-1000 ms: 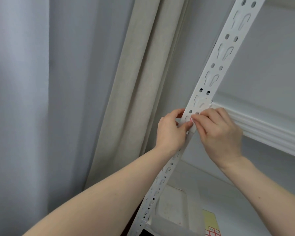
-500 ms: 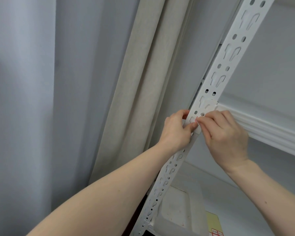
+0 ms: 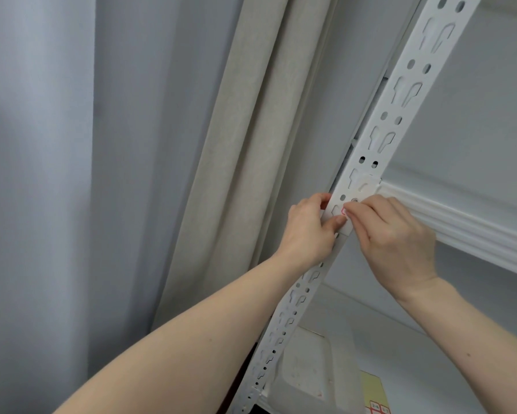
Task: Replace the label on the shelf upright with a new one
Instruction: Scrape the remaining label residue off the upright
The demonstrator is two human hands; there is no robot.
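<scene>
A white slotted shelf upright (image 3: pixel 400 94) runs diagonally from the top right to the bottom middle. On it, just below the shelf beam, sits a small label (image 3: pixel 344 211) with a red edge, mostly hidden under fingers. My left hand (image 3: pixel 309 231) wraps around the upright from the left, its thumb pressed on the front face beside the label. My right hand (image 3: pixel 397 243) comes from the right, its fingertips pinching at the label's edge. Whether the label is stuck down or lifted I cannot tell.
A white ribbed shelf beam (image 3: pixel 472 231) runs right from the upright. Beige curtain (image 3: pixel 251 162) and grey drape (image 3: pixel 72 174) hang to the left. On the lower shelf lie a translucent plastic lid (image 3: pixel 314 372) and a yellow sheet of red-edged labels (image 3: pixel 373 392).
The view has drifted a little, so the upright and hands sit slightly further right. Both hands stay on the same spot of the upright; a red label edge now shows at the fingertips.
</scene>
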